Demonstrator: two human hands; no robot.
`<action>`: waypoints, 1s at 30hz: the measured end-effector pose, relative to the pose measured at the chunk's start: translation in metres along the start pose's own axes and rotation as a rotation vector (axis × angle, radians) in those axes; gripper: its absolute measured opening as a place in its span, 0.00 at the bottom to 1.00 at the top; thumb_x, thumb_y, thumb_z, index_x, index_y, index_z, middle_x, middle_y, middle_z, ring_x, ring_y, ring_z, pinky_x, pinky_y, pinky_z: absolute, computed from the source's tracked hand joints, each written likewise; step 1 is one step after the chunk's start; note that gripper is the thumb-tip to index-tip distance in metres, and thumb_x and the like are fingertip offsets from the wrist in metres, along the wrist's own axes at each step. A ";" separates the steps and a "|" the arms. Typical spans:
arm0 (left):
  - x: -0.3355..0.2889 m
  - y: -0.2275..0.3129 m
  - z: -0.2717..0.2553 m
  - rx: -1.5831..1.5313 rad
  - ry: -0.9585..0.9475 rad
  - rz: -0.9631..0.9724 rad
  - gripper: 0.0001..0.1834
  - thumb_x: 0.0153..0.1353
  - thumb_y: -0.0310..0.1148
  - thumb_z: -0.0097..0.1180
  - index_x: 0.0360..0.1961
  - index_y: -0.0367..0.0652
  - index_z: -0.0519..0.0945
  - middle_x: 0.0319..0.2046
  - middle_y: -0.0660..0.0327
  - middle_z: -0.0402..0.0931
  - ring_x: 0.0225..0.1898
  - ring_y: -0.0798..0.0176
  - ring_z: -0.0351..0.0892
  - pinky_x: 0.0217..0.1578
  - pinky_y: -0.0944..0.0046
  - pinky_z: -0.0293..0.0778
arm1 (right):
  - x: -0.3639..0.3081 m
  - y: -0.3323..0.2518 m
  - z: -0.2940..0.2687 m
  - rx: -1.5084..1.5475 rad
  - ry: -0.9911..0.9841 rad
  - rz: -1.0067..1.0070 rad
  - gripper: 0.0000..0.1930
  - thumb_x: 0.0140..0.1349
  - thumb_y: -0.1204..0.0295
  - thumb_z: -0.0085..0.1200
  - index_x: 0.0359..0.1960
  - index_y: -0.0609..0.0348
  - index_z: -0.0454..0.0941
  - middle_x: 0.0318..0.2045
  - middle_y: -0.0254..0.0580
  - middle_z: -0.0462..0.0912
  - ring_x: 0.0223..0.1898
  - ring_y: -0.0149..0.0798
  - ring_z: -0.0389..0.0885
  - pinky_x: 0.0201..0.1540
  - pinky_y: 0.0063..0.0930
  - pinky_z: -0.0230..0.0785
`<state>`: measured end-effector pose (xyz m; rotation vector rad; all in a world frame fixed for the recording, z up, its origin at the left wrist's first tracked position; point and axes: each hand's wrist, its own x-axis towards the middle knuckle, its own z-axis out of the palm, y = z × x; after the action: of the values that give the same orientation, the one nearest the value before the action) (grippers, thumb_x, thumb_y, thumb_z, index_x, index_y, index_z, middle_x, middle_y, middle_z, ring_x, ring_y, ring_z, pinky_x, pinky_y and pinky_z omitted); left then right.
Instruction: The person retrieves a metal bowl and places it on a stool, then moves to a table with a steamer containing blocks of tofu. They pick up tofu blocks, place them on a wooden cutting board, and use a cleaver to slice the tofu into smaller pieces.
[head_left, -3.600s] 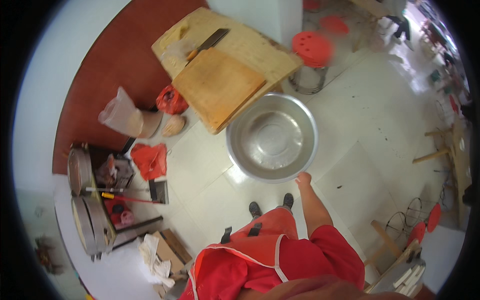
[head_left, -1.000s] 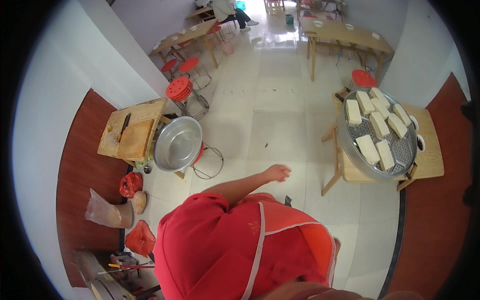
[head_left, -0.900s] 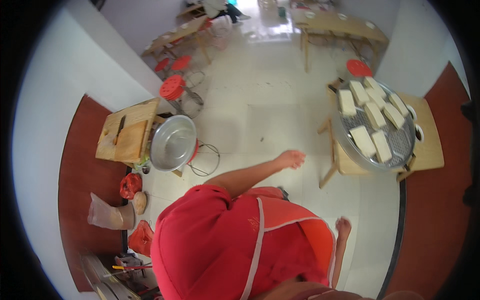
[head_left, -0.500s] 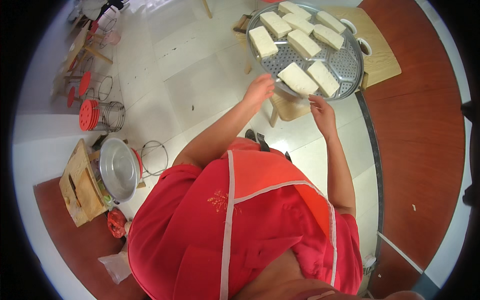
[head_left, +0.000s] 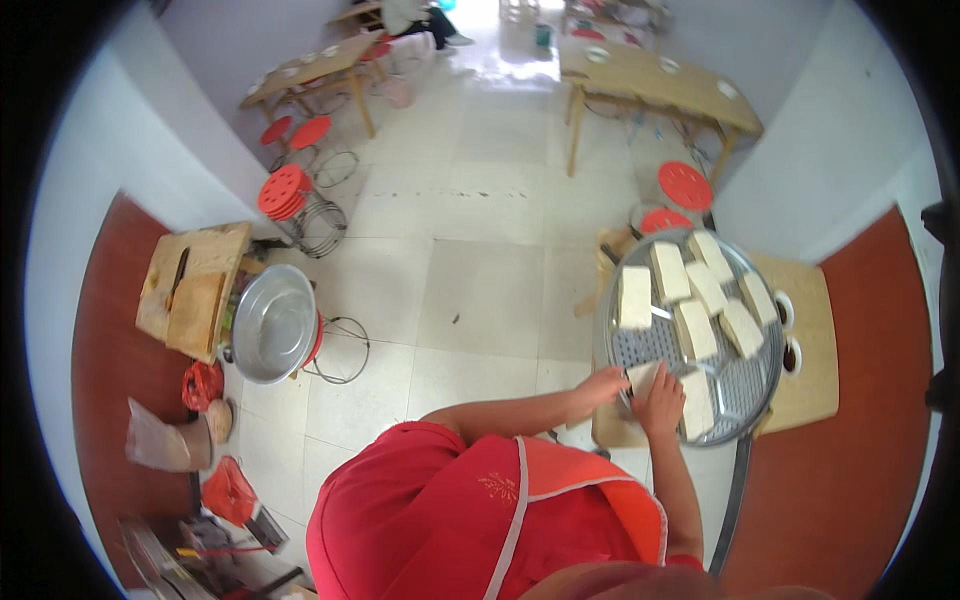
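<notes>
Several white tofu blocks lie on a round perforated metal steamer tray to my right. At the tray's near left edge, both of my hands hold one tofu block between them. My left hand grips its left end, fingers closed toward it. My right hand is wrapped over its right side and covers much of it. Just right of that hand lies another tofu block. Whether the held block is lifted off the tray I cannot tell.
The tray rests on a wooden table with small cups of dark liquid. To my left stand a metal basin on a stool and a wooden board with a knife. Stacked red stools and dining tables are farther off.
My hands have closed in on the near left tofu block, which they were beside before. The view has tilted up, showing more of the room ahead.
</notes>
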<state>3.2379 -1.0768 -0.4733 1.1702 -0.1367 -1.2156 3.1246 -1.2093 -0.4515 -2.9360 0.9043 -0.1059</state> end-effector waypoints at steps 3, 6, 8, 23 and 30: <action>0.010 -0.010 -0.005 0.073 -0.040 0.007 0.20 0.59 0.37 0.55 0.51 0.41 0.74 0.35 0.65 0.71 0.37 0.69 0.68 0.34 0.66 0.68 | 0.001 0.002 0.001 -0.076 0.040 -0.059 0.56 0.36 0.57 0.72 0.68 0.61 0.54 0.47 0.49 0.73 0.50 0.51 0.74 0.51 0.44 0.67; 0.023 -0.024 -0.008 0.076 0.052 0.011 0.15 0.61 0.37 0.56 0.48 0.45 0.77 0.34 0.67 0.73 0.35 0.70 0.71 0.34 0.65 0.70 | 0.005 0.008 0.008 -0.095 0.059 -0.107 0.57 0.35 0.55 0.73 0.68 0.61 0.54 0.49 0.52 0.72 0.50 0.52 0.74 0.51 0.45 0.66; 0.031 -0.030 -0.005 0.244 0.009 0.259 0.14 0.60 0.36 0.56 0.47 0.45 0.77 0.32 0.67 0.73 0.33 0.70 0.70 0.33 0.65 0.69 | 0.009 0.010 0.012 -0.084 0.107 -0.142 0.57 0.35 0.54 0.73 0.68 0.59 0.54 0.50 0.54 0.71 0.48 0.53 0.75 0.50 0.46 0.66; 0.041 -0.024 0.072 -0.227 0.401 -0.061 0.11 0.60 0.37 0.54 0.39 0.43 0.80 0.29 0.62 0.77 0.30 0.66 0.74 0.27 0.68 0.66 | 0.028 0.037 -0.006 0.252 -0.096 -0.180 0.52 0.42 0.56 0.68 0.68 0.58 0.53 0.44 0.54 0.76 0.46 0.53 0.77 0.49 0.50 0.65; 0.046 -0.021 0.093 -0.228 0.322 -0.113 0.18 0.62 0.42 0.53 0.50 0.45 0.76 0.39 0.61 0.78 0.35 0.62 0.77 0.36 0.64 0.72 | 0.040 0.054 -0.002 0.520 -0.242 -0.108 0.50 0.45 0.60 0.67 0.69 0.62 0.52 0.51 0.63 0.73 0.54 0.61 0.73 0.56 0.51 0.63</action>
<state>3.1838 -1.1681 -0.4685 1.1667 0.3057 -1.0919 3.1275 -1.2769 -0.4526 -2.4436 0.5761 0.0104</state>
